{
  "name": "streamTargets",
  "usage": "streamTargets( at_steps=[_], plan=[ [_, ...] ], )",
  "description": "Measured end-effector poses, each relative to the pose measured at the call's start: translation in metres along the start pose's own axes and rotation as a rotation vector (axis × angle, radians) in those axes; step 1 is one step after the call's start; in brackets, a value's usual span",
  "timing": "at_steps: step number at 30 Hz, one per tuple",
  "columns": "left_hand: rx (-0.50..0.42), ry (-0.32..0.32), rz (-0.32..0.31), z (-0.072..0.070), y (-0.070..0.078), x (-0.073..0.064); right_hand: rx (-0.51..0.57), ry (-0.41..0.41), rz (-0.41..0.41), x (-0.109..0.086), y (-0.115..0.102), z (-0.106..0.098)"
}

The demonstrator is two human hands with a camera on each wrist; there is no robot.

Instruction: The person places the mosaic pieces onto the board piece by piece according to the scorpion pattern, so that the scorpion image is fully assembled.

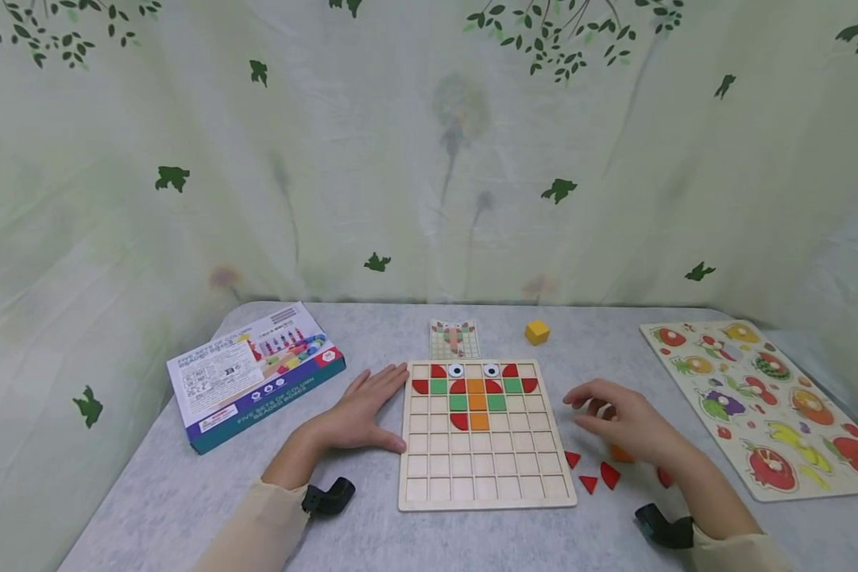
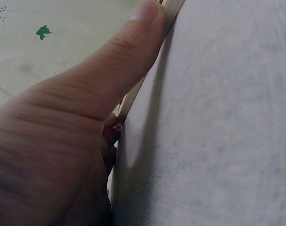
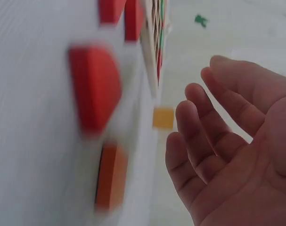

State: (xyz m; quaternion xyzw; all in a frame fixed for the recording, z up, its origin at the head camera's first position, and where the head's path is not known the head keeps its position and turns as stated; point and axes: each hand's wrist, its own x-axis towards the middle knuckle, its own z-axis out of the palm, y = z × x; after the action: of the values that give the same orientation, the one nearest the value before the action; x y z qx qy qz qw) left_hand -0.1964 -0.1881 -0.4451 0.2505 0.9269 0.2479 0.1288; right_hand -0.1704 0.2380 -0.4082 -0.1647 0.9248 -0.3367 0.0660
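Note:
The wooden grid board (image 1: 465,469) lies flat in the middle of the table, with red, green and orange pieces and two eye pieces in its upper rows. My left hand (image 1: 361,415) rests against the board's left edge, thumb and fingertips touching the rim; the left wrist view shows the thumb (image 2: 128,47) along that edge. To the right of the board, my right hand (image 1: 625,423) hovers with loosely bent fingers and nothing between them. Below it lie several red pieces (image 1: 610,475) and an orange piece (image 1: 622,454), partly hidden by the hand.
Behind the board lies a small pattern card (image 1: 454,340), with a yellow cube (image 1: 537,332) to its right. A bead-set box (image 1: 257,373) lies at the left. On the right is a fruit-picture board (image 1: 765,405). A printed curtain (image 1: 400,159) hangs behind the table.

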Motion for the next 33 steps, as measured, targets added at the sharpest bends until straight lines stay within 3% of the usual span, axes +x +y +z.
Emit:
streamTargets(
  at_steps=[9, 15, 20, 24, 33],
  plan=[
    [-0.006, 0.002, 0.003, 0.000, 0.001, 0.000, -0.036, -0.025, 0.042, -0.024, 0.036, -0.022],
    [-0.007, -0.004, 0.002, -0.001, 0.001, 0.000, 0.039, -0.094, -0.007, -0.038, 0.053, -0.029],
    [-0.002, -0.007, -0.001, -0.001, 0.001, 0.000, 0.011, -0.188, -0.062, -0.041, 0.056, -0.023],
    [-0.009, -0.001, 0.007, -0.001, 0.001, 0.000, -0.082, -0.184, -0.113, -0.041, 0.054, -0.018],
    [-0.002, 0.009, 0.014, 0.000, 0.000, 0.001, -0.098, -0.185, -0.151, -0.040, 0.050, -0.013]
  ],
)
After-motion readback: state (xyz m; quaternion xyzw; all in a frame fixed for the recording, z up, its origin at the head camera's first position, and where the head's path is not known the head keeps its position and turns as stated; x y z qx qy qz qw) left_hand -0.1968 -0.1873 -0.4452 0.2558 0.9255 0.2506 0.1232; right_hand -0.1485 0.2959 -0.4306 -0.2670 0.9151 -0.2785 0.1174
